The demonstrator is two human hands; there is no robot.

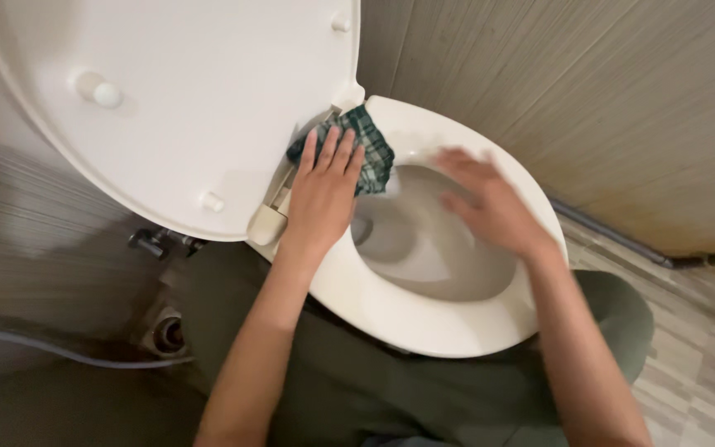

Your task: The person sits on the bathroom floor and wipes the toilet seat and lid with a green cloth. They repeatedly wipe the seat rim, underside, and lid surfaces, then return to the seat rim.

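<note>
A person leans over a white toilet, seen from above, with the left hand (324,186) pressed flat, fingers spread, on a green-and-white checked cloth (367,145) at the back of the toilet seat (424,319), close to the hinge (266,223). The cloth lies bunched on the rear rim of the seat, partly under the fingers, its far edge hanging just over the opening of the bowl (424,248); the hand holds it down by pressure rather than by a closed grasp. The right hand (490,207) hangs open over the far side of the bowl, fingers loosely extended and blurred by movement, holding nothing; whether it touches the seat cannot be told. The bowl itself is white and smooth inside, its lower part showing a pale, shadowed hollow with no object visible in it. The lid (175,99) stands raised, tilted back toward the wall, two small bumpers showing on its underside. Behind it, low on the wall, a metal water valve (155,242) sits near a floor drain (169,334), and a thin pale hose (59,352) trails across the floor. The person's knees, in olive-green trousers (357,389), frame the front of the toilet, and grey-brown tiled walls (606,99) close in on both sides.
</note>
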